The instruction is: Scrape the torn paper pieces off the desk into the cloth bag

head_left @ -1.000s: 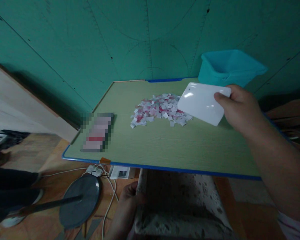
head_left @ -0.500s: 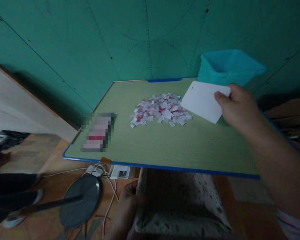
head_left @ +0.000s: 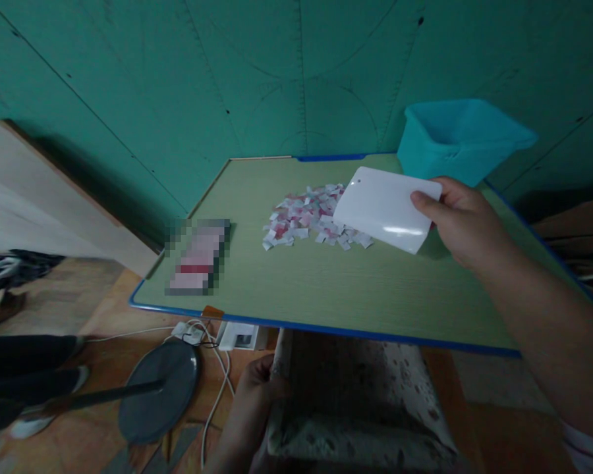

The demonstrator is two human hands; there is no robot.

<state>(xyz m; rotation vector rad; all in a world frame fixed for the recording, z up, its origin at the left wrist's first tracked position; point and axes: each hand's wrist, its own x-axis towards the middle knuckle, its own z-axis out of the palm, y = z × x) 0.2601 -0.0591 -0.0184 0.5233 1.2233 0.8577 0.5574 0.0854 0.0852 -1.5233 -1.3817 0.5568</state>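
My right hand (head_left: pixel 462 220) pinches one end of a flat white plastic scraper (head_left: pixel 383 207), thumb on top. The scraper is tilted above the right side of a pile of small white and pink paper pieces (head_left: pixel 301 217) and hides part of it; whether it touches them I cannot tell. The pile lies on a pale green table (head_left: pixel 321 283) with a blue edge. Below the table's front edge, my left hand (head_left: pixel 257 388) is closed on the rim of an open patterned cloth holder (head_left: pixel 420 388), whose inside is dark.
A turquoise bin (head_left: pixel 459 145) stands at the back right, by the green wall (head_left: pixel 257 72). A blurred-out oblong object (head_left: pixel 197 257) lies on the table's left. Below are white cables (head_left: pixel 222 382), a round dark base (head_left: pixel 158 395) and another person's legs (head_left: pixel 29 362).
My right hand has moved the white scraper left and slightly down, so it covers more of the paper pile. My left hand stays on the cloth rim. The view has shifted slightly.
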